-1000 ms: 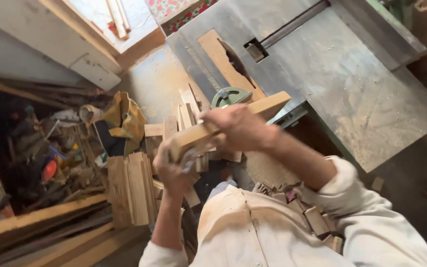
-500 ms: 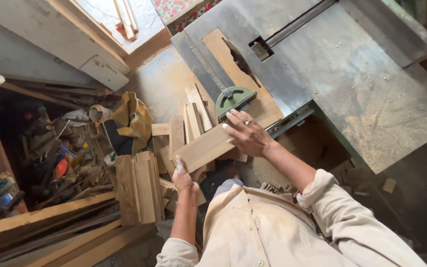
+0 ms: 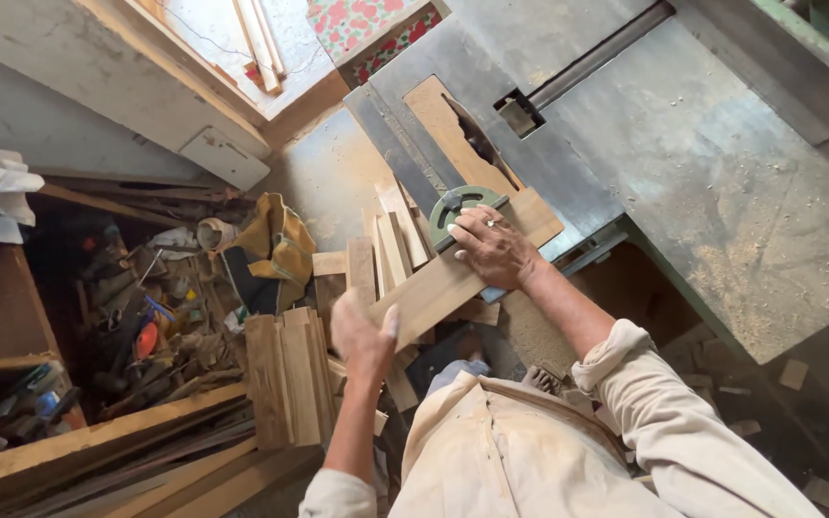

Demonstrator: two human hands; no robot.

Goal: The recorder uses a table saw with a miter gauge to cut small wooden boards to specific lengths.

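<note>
Since a moment ago, the wooden plank [image 3: 453, 278] has come down flatter onto the grey saw table [image 3: 683, 163], beside the green round gauge [image 3: 460, 206]. His right hand [image 3: 494, 247] lies spread open on the plank's far end, while the left hand [image 3: 362, 331] grips its near end. Cut boards [image 3: 288, 376] stand stacked below, and a yellow bag [image 3: 280, 245] sits among clutter.
</note>
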